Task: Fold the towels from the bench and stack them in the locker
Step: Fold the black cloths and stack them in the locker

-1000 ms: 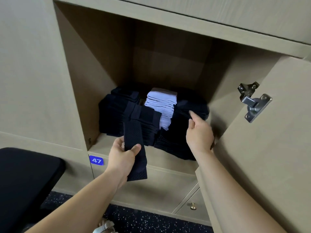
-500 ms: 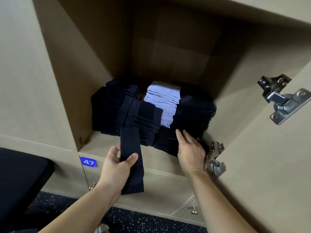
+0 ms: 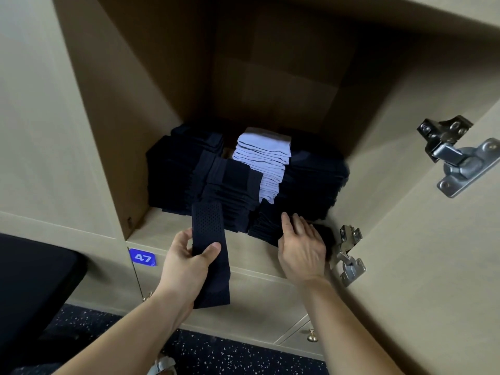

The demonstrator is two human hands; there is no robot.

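The open locker holds stacks of folded dark navy towels and, between them, one stack of pale lilac towels. My left hand grips a narrow folded navy towel with a perforated pattern, held upright just in front of the locker's shelf edge. My right hand rests with straight fingers on the lower front of the right-hand dark stack, near the shelf's front edge.
The locker door stands open at the right, with two metal hinges close to my right hand. A blue tag 47 marks the shelf front. A black padded bench lies at the lower left, above a speckled dark floor.
My right hand slid down from the upper side of the right stack to its lower front edge. The view moved closer to the locker. The left hand keeps its hold on the folded towel.
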